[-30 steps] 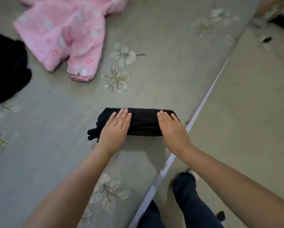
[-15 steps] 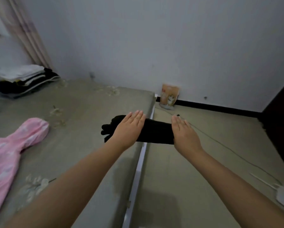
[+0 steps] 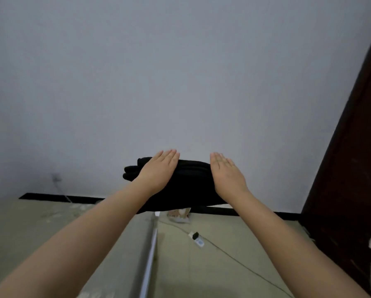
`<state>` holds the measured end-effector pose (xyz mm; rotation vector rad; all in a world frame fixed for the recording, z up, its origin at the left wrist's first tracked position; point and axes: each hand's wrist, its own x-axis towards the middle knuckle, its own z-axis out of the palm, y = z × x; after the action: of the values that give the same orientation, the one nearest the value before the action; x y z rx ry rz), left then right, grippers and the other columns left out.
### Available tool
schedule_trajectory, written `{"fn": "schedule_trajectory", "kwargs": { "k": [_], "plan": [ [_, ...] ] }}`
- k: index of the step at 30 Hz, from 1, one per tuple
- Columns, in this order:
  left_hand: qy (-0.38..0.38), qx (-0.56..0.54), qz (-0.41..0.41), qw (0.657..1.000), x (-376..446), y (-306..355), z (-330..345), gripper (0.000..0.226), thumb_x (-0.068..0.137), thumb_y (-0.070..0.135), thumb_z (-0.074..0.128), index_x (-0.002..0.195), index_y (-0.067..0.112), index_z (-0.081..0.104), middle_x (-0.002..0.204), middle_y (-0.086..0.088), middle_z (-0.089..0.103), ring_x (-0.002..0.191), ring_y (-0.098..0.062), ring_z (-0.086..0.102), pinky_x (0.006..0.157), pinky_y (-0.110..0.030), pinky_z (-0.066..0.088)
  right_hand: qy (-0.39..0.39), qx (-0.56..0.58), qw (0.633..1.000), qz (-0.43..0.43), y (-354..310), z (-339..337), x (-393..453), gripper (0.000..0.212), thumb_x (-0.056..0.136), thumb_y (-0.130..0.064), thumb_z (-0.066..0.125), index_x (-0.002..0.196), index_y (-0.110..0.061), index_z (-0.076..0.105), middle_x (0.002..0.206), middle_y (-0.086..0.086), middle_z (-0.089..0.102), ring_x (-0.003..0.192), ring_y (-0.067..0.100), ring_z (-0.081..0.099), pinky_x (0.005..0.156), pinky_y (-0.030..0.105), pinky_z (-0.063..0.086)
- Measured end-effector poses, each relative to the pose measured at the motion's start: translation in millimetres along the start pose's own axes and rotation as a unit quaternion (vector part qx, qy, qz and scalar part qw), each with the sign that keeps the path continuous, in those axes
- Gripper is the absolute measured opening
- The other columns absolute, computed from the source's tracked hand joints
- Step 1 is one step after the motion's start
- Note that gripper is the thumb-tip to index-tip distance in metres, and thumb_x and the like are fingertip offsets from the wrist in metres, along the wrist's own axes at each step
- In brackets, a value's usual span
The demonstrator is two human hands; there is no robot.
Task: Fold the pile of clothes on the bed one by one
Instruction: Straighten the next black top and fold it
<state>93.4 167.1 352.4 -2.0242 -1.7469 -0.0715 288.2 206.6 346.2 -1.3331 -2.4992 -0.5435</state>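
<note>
Item: folded black garment point(image 3: 186, 183) — held up in the air in front of the wall point(image 3: 180, 72), above the bed point(image 3: 40, 229) edge. Grip: L hand point(image 3: 158, 171) and R hand point(image 3: 227, 175) flat on top at either end, fingers straight; thumbs and underside hidden, so can't tell if pinched from below. Loose ends poke out just left of the L hand. Handling, prob.: keep both ends level, squeeze evenly — a slack side lets the folds slip open.

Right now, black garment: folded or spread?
Folded. The black garment is a compact stacked bundle with layered edges showing, carried in the air between the left hand and right hand, fingers straight on top.
</note>
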Motion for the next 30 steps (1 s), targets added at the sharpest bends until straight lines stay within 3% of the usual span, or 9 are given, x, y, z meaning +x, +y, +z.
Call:
{"fn": "schedule_trajectory", "kwargs": {
  "k": [9,18,23,30],
  "plan": [
    [0.020,0.014,0.026,0.999,207.3,-69.6,67.2,0.058,0.094,0.003,0.021,0.145,0.004,-0.006,0.155,-0.010,-0.004,0.143,-0.019,-0.004,0.114,-0.030,-0.006,-0.001,0.009,0.999,0.037,79.8,63.4,187.3,0.063,0.091,0.002,0.029,0.144,0.000,-0.004,0.155,0.015,0.000,0.144,0.023,0.003,0.116,0.030,0.000],
    [0.011,0.035,-0.046,0.998,387.7,-168.3,179.1,0.059,0.094,0.003,0.024,0.145,0.004,-0.004,0.155,-0.011,-0.002,0.143,-0.020,0.000,0.114,-0.028,-0.002,0.040,0.032,0.997,-0.056,130.7,179.6,420.3,0.060,0.092,0.001,0.029,0.145,0.000,0.002,0.154,0.015,0.009,0.143,0.023,0.010,0.115,0.030,0.004],
    [-0.031,0.053,-0.125,0.990,449.0,-255.9,243.8,0.061,0.092,0.002,0.027,0.145,0.002,-0.003,0.155,-0.012,0.000,0.143,-0.021,0.001,0.114,-0.029,-0.001,0.046,0.068,0.987,-0.140,109.1,246.4,563.6,0.059,0.091,0.002,0.030,0.144,0.001,0.004,0.153,0.017,0.011,0.142,0.025,0.011,0.115,0.032,0.006],
    [-0.086,0.092,-0.237,0.963,482.6,-398.4,338.1,0.058,0.095,0.004,0.024,0.145,0.003,-0.004,0.155,-0.012,-0.001,0.143,-0.021,0.000,0.114,-0.028,-0.003,0.040,0.108,0.956,-0.270,12.7,334.1,742.3,0.058,0.093,0.001,0.030,0.144,0.001,0.003,0.154,0.016,0.010,0.142,0.025,0.011,0.115,0.031,0.006]
  ]
}}
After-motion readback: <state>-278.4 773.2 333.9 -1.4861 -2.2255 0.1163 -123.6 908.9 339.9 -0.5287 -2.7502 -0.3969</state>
